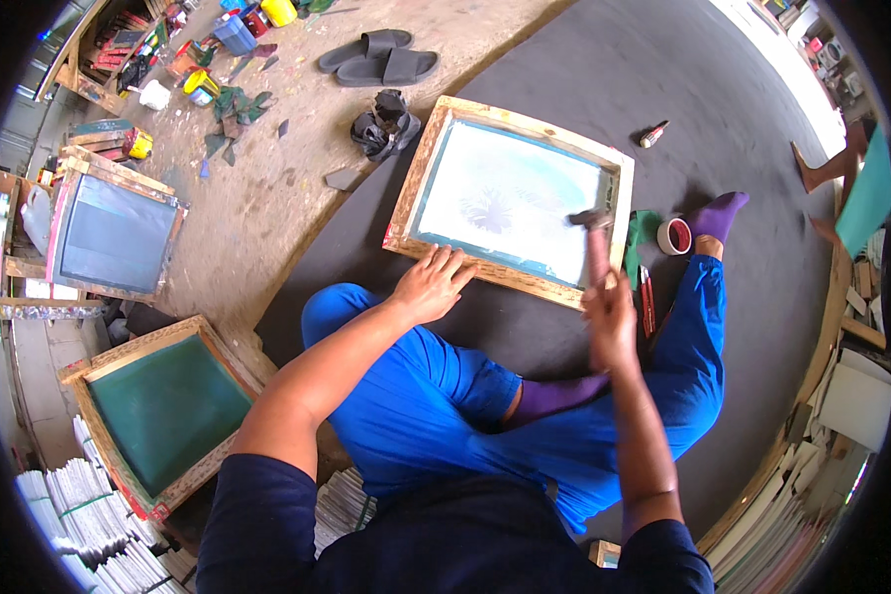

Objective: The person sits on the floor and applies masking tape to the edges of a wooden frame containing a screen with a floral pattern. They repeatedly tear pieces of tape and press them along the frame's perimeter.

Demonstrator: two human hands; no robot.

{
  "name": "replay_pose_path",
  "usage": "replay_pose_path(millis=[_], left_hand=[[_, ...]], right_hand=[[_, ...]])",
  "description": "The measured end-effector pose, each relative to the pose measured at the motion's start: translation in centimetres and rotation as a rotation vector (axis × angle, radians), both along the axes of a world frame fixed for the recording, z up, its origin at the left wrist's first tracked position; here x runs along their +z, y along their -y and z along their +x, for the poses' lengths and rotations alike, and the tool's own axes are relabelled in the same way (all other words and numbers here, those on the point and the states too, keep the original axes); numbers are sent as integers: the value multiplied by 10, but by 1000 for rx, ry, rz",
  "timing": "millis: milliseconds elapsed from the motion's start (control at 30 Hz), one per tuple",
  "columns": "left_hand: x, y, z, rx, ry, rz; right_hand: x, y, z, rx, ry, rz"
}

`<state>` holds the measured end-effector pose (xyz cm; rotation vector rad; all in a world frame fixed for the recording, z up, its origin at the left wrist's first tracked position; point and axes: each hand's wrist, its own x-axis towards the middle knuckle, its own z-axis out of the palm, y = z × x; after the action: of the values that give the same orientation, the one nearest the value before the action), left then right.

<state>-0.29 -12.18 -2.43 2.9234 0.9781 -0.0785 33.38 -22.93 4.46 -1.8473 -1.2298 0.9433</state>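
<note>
A wooden screen-printing frame (421, 188) lies on the dark surface in front of me. Pale mesh (525, 183) fills it, with a faint plant-like pattern and bluish edges. My left hand (431, 285) rests on the frame's near side towards the left, fingers stretched out over the wood. In my right hand (612, 325) is a hammer (597, 252), gripped by its handle. The hammer's dark head appears over the right part of the mesh; whether it touches the frame I cannot tell. My right fingers are wrapped round the handle and slightly blurred.
Right of the frame lie a tape roll (674, 237), a green piece (645, 226), a red slim tool (647, 302) and a small tube (653, 135). Black sandals (386, 67) and a black bundle (384, 127) sit beyond. Other frames, one with green mesh (173, 411), stand left. Someone's feet (827, 168) show right.
</note>
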Motion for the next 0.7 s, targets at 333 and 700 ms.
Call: replay_pose_path(millis=[333, 700], left_hand=[[0, 3, 0, 17, -39, -78], [7, 4, -2, 45, 11, -198]], right_hand=[[-46, 31, -99, 306, 420, 63], [-40, 24, -113, 331, 477, 139]])
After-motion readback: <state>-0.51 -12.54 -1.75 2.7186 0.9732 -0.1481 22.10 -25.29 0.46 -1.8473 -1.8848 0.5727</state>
